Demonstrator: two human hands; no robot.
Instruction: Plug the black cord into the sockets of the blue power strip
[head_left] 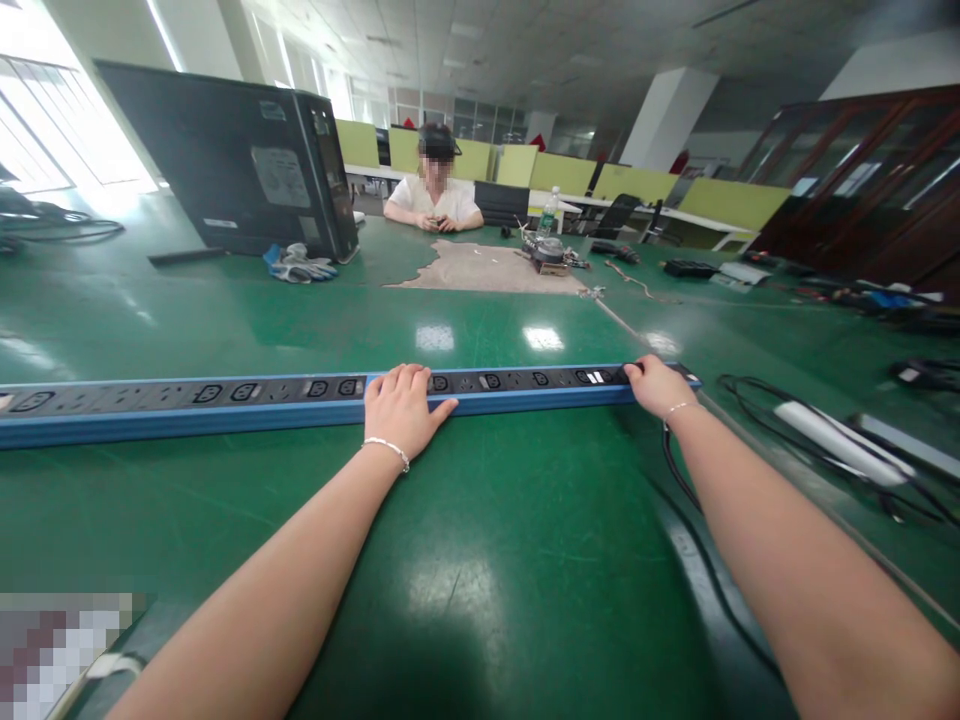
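The blue multi-socket power strip [330, 411] lies under my flat left hand [401, 405], my right hand [661, 388] curls at its end, gripping or not I cannot tell, and tugging the black cable [673, 470] below those fingers might skew it.

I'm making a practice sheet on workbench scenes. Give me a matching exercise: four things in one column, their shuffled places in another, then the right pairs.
Things
1. left hand
2. right hand
3. work gloves
4. plastic bottle

Places
A. at the foot of the black computer tower
B. to the right of the seated person
C. near the right end of the blue power strip
D. across the strip, near the picture's middle

Pairs: 1-D, 2-C, 3-A, 4-B
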